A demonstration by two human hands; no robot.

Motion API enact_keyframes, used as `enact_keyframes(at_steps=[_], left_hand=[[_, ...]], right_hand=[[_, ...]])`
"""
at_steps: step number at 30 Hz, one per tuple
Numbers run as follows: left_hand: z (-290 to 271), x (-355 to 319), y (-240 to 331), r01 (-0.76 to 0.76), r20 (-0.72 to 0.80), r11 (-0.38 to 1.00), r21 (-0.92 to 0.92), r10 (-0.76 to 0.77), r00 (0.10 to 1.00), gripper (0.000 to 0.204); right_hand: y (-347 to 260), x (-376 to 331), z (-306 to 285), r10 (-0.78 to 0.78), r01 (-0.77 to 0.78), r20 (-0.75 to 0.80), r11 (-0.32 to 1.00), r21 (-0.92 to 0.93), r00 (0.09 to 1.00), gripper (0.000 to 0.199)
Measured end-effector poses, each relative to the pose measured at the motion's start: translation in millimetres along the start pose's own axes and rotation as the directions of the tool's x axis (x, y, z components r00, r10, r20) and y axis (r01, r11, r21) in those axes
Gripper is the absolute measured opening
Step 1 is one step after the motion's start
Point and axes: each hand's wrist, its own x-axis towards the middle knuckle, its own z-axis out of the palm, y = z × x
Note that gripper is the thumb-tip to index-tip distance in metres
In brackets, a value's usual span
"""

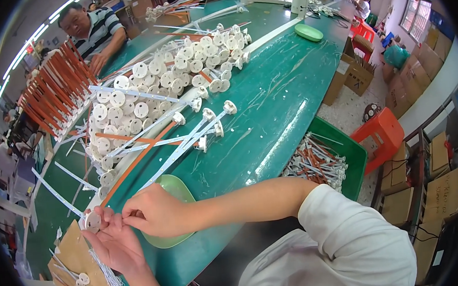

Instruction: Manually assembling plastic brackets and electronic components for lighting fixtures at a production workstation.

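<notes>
My left hand [115,245] is palm up, its thumb and fingers closed around a white round end cap [93,222]. A pale narrow strip [57,195] runs up and left from that cap. Close against the left fingertips, my right hand [157,212] has thumb and forefinger pinched together; whatever may be between them is too small or hidden. Beneath the right hand lies a light green shallow dish [181,186], partly covered by the wrist. An orange strip [135,168] and several pale strips [186,140] with white caps rest just beyond my hands.
A large heap of white round caps [142,110] covers the table behind a white rail. A cardboard sheet [98,282] with loose caps is at lower left. Beside the table stand a green bin [355,168] of strips and a red stool [380,137]. Across sits another person [91,30].
</notes>
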Motion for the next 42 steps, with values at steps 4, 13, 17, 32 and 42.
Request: enact_keyframes(at_steps=[4,13,17,32,42], left_hand=[[0.6,1.0,-0.8,0.019,0.014,1.000,-0.009,-0.018,1.000,0.041],[2.5,3.5,5.8,0.066,0.008,0.995,-0.075,-0.065,0.998,0.038],[1.7,5.6,7.4,0.105,-0.013,0.989,-0.102,-0.107,0.994,0.039],[-4.0,2.4,6.4,0.193,0.085,0.967,-0.165,-0.181,0.980,0.037],[-5.9,-5.9,-0.3,0.161,0.145,0.984,0.072,-0.170,0.975,0.051]], right_hand=[[9.4,1.5,-1.7,-0.097,0.097,0.006,0.995,-0.018,0.995,0.008],[14.9,7.7,-5.0,-0.603,0.582,0.034,0.753,-0.307,0.797,0.012],[16.0,8.6,-7.5,-0.627,0.610,0.057,0.726,-0.317,0.777,0.012],[8.0,10.6,-8.4,-0.601,0.609,0.151,0.702,-0.370,0.785,0.013],[-11.1,14.2,-17.0,-0.632,0.581,-0.025,0.727,-0.365,0.775,0.020]])
